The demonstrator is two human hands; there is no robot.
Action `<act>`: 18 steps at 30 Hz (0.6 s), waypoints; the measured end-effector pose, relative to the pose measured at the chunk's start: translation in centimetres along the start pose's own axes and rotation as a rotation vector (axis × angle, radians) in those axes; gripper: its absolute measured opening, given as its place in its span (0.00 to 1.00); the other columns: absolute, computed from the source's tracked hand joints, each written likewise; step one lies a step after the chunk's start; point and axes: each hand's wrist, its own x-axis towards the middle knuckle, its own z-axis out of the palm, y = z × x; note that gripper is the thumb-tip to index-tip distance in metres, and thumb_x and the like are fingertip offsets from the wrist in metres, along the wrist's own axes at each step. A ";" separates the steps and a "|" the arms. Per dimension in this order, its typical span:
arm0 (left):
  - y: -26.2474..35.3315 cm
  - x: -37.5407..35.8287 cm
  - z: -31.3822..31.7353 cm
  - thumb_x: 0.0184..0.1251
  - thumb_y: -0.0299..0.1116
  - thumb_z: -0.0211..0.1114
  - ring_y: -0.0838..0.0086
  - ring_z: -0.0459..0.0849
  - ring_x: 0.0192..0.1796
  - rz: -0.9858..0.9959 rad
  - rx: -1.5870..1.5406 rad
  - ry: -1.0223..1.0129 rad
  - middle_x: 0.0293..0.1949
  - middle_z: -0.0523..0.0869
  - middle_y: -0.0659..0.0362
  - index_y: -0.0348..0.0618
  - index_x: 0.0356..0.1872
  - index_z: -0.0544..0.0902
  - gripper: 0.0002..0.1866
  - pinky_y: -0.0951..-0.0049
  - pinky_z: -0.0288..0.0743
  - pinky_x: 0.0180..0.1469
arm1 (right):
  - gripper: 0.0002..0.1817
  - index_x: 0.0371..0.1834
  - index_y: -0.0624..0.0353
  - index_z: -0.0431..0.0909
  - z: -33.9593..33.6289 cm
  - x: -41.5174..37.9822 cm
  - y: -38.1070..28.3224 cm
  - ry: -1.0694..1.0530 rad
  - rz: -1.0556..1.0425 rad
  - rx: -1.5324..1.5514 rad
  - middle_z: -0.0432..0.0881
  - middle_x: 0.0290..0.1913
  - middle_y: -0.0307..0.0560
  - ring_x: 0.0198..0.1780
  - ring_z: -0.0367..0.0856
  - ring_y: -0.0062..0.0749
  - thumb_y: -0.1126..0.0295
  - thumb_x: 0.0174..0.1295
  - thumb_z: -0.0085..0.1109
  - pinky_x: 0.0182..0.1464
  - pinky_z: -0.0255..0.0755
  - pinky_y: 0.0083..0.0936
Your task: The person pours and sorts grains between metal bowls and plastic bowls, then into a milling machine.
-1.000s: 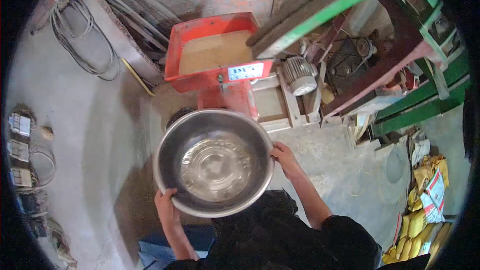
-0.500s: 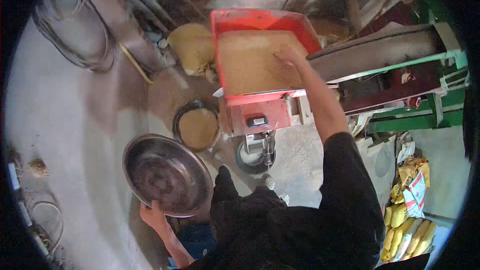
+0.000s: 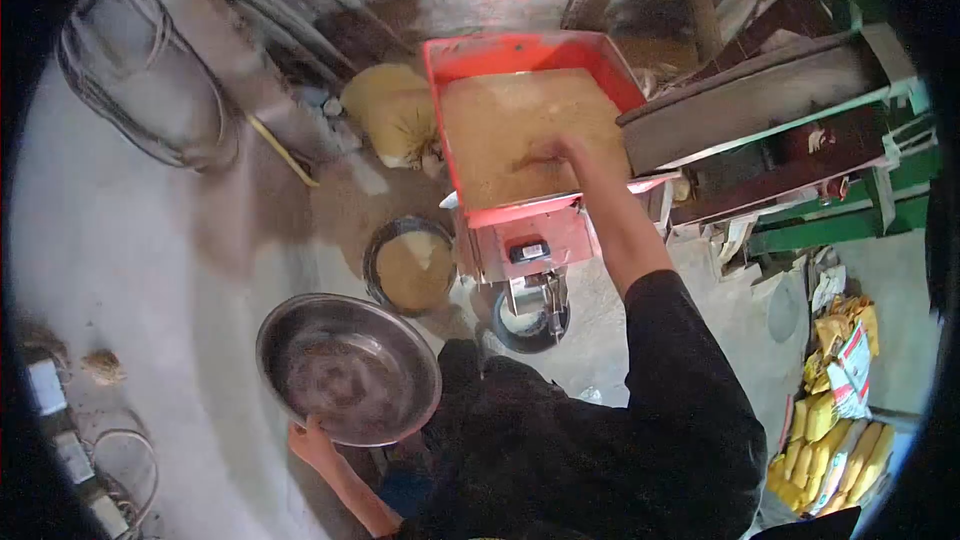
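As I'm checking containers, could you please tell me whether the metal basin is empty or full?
Empty: the metal basin in the left hand shows its bare inside.

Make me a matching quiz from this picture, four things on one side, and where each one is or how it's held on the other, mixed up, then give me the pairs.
Things
1. Metal basin
2. Right hand
3. Tub nearest the basin
4. Stacked yellow bags

Places and states
A. Inside the red tray, at the brown material
B. At the lower right of the picture
C. Gripped at its rim by the left hand
D. On the floor, with brown material inside

Pairs: 1-C, 2-A, 3-D, 4-B
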 end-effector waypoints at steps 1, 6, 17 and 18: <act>-0.4 0.1 0.2 0.46 0.26 0.57 0.71 0.75 0.31 0.002 -0.090 -0.017 0.31 0.79 0.57 0.28 0.38 0.78 0.15 0.74 0.69 0.37 | 0.28 0.56 0.52 0.76 -1.0 -3.2 -1.7 0.022 0.003 0.012 0.77 0.56 0.45 0.57 0.74 0.36 0.47 0.58 0.55 0.60 0.65 0.32; 4.0 0.3 2.2 0.47 0.22 0.55 0.71 0.75 0.33 0.026 -0.362 -0.124 0.34 0.80 0.56 0.28 0.41 0.77 0.16 0.74 0.70 0.39 | 0.34 0.54 0.66 0.74 -3.7 -3.4 -0.6 0.322 -0.392 0.472 0.77 0.54 0.53 0.57 0.73 0.43 0.46 0.55 0.58 0.60 0.64 0.35; 10.8 10.4 9.4 0.49 0.22 0.56 0.71 0.75 0.36 0.076 -0.318 -0.405 0.36 0.79 0.56 0.30 0.43 0.77 0.17 0.73 0.70 0.45 | 0.32 0.56 0.60 0.73 -2.8 2.9 9.0 0.745 0.551 -0.052 0.73 0.57 0.59 0.58 0.73 0.46 0.45 0.57 0.48 0.59 0.66 0.41; 11.1 11.3 9.5 0.49 0.22 0.56 0.71 0.75 0.36 0.070 -0.301 -0.426 0.36 0.79 0.56 0.30 0.43 0.77 0.17 0.73 0.70 0.45 | 0.33 0.57 0.58 0.72 -3.2 2.2 8.4 0.328 0.491 0.110 0.73 0.57 0.60 0.58 0.73 0.45 0.44 0.57 0.47 0.59 0.66 0.43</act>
